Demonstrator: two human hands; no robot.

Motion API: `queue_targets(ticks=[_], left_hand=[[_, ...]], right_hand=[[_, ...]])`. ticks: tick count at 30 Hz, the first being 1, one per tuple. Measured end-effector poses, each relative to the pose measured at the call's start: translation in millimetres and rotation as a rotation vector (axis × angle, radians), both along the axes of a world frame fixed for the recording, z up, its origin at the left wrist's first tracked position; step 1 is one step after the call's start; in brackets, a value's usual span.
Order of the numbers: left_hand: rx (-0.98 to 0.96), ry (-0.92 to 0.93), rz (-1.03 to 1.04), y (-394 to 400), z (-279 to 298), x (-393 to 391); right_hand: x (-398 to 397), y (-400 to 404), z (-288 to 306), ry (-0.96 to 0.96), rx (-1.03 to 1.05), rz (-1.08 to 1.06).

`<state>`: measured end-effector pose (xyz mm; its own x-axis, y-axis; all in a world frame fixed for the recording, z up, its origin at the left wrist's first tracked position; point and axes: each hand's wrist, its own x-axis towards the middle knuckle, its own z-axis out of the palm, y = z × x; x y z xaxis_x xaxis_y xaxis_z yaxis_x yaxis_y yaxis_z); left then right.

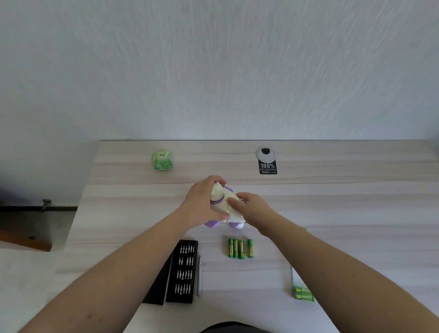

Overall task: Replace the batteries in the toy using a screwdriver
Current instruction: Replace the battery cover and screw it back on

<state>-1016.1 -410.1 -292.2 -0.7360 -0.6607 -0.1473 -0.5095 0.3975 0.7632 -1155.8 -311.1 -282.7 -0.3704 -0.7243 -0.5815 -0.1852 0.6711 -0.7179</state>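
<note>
Two bare hands meet at the centre of the view, both gripping a white and purple toy (222, 199) held just above a pale wood-grain worktop (346, 211). The left hand (201, 197) wraps around the toy's left side, fingers curled over its far end and thumb underneath. The right hand (249, 206) comes in from 4 o'clock and holds the toy's right side, its fingers curled over the top. Purple wheels or feet of the toy show below the hands.

The worktop fills the lower half of the view, with a textured white wall (227, 55) behind it at 12 o'clock.

At 6 o'clock from the toy lies an open black bit case (183, 272) with rows of metal bits. A slim grey screwdriver (199, 274) lies just beside the case's right edge, untouched.

At 5 o'clock from the toy, four green batteries (239, 248) lie side by side, three touching and one slightly apart. Further out at 4 o'clock sits a green battery pack (303, 294) near the worktop's edge.

At 10 o'clock from the toy stands a small green cube-shaped pack (162, 159). At 1 o'clock, a round cable port (265, 153) is set in the worktop, with a black sticker (267, 168) reading "100%" just beside it.
</note>
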Motion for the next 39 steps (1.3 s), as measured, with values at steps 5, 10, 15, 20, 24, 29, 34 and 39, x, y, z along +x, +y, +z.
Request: queue_targets(ticks=[5,10,15,20,24,29,34,39], left_hand=[[-0.013,0.013,0.006,2,-2,1],[-0.013,0.018,0.000,1,-4,1],[-0.033,0.010,-0.001,1,-5,2],[-0.038,0.015,0.005,1,-6,3],[-0.051,0.005,0.008,1,-8,2],[-0.066,-0.001,0.007,1,-10,2],[-0.069,0.019,0.012,0,-10,2],[-0.074,0.012,-0.005,-1,-9,3]], right_hand=[[12,0,2,0.067,-0.020,0.015],[16,7,-1,0.004,-0.076,-0.055],[8,6,0,-0.055,-0.044,-0.070],[6,4,0,-0.002,-0.029,-0.042],[13,2,2,0.099,-0.016,0.005],[13,2,-4,0.060,-0.001,-0.036],[11,4,-7,0.031,-0.028,-0.068],[19,13,-8,0.031,-0.117,-0.081]])
